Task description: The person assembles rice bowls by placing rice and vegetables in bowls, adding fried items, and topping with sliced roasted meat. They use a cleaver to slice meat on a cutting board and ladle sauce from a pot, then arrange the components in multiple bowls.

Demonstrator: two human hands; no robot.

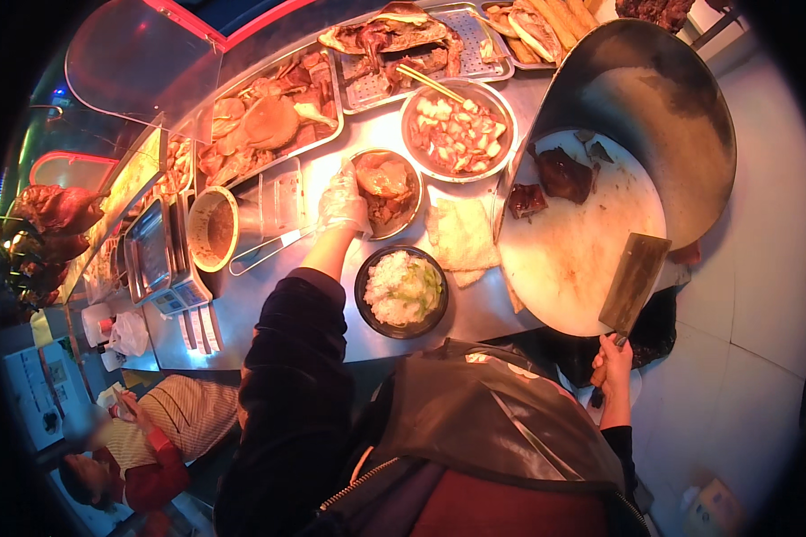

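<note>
My left hand (342, 204), in a clear plastic glove, is closed at the left rim of a metal bowl (417, 199) that holds browned meat pieces. Glare blurs its fingers. In my right hand (612, 365) is the handle of a cleaver (634, 285); its broad blade lies over the near right edge of a round white chopping board (573, 259). Dark roasted meat pieces (564, 174) rest on the far part of the board. Between my arms, near the counter's front edge, stands a black bowl (360, 309) of white rice with green vegetables.
A curved metal guard (707, 134) rises around the board's far right side. A folded cloth (461, 234) lies left of the board. Behind are a bowl of chopped food (459, 134) with chopsticks (430, 82) and meat trays (269, 125). A person (166, 430) is at lower left.
</note>
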